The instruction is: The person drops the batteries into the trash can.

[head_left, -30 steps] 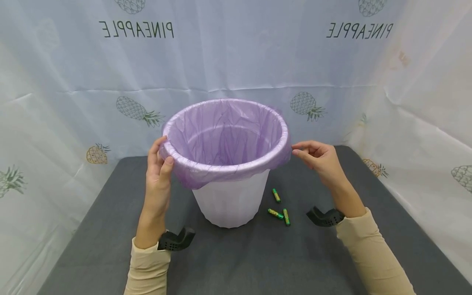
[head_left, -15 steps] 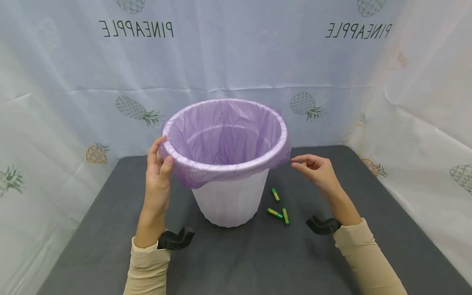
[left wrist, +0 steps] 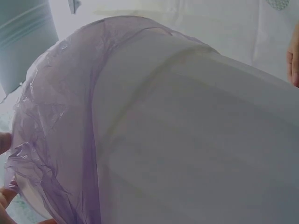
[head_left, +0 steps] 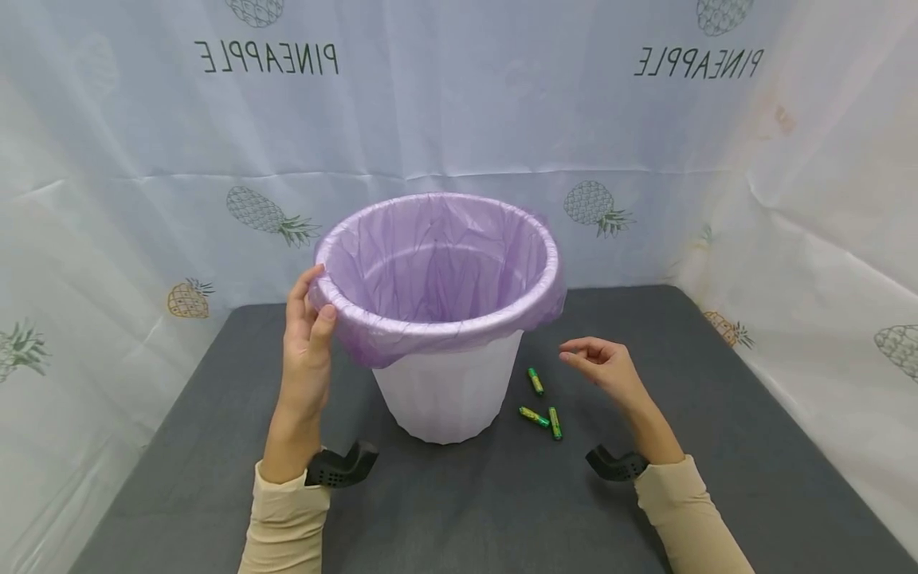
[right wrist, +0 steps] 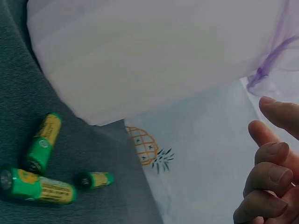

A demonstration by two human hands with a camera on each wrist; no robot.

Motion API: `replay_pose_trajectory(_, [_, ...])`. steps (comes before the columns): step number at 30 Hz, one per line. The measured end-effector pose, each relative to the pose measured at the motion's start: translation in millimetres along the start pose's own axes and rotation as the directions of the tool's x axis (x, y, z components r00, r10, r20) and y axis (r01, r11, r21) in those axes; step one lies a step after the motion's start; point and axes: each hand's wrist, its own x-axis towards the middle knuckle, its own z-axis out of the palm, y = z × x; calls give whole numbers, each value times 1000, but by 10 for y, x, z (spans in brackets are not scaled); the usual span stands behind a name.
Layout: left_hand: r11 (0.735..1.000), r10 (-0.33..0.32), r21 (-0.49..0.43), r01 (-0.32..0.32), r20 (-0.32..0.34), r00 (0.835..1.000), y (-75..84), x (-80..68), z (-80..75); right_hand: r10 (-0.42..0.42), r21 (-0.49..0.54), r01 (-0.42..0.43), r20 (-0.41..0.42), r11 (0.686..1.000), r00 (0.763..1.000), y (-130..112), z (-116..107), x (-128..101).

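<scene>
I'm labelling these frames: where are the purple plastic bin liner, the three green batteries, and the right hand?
purple plastic bin liner [head_left: 437, 331]: head view, overhanging front fold.
three green batteries [head_left: 536, 416]: head view, nearest left battery.
right hand [head_left: 606, 371]: head view, back of hand.

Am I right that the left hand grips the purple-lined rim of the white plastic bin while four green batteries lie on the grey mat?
Not quite: the head view shows three green batteries on the grey mat, not four. The left hand does grip the purple-lined rim of the white plastic bin.
</scene>
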Motion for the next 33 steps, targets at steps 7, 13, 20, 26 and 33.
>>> replay_pose_trajectory(7, [1000, 7, -12, -7, -5, 1000, 7, -11, -18, 22, -41, -19, 63, 999, 998, 111, 43, -10])
replay_pose_trajectory(13, [1000, 1, 3, -1, 33, 999, 28, -11, -8, 24, -103, -3, 200, 995, 980, 273, 19, -18])
replay_pose_trajectory(20, [1000, 11, -6, -11, 9, 1000, 9, 6, -9, 28, -124, 12, 315, 992, 949, 429, -47, -12])
replay_pose_trajectory(26, [1000, 17, -16, -17, 14, 1000, 24, 6, -12, 79, -127, -32, 385, 991, 919, 490, -86, -18])
replay_pose_trajectory(33, [1000, 2, 1, -2, 6, 1000, 34, -5, 17, 69, -81, -32, 516, 996, 854, 594, -111, -47])
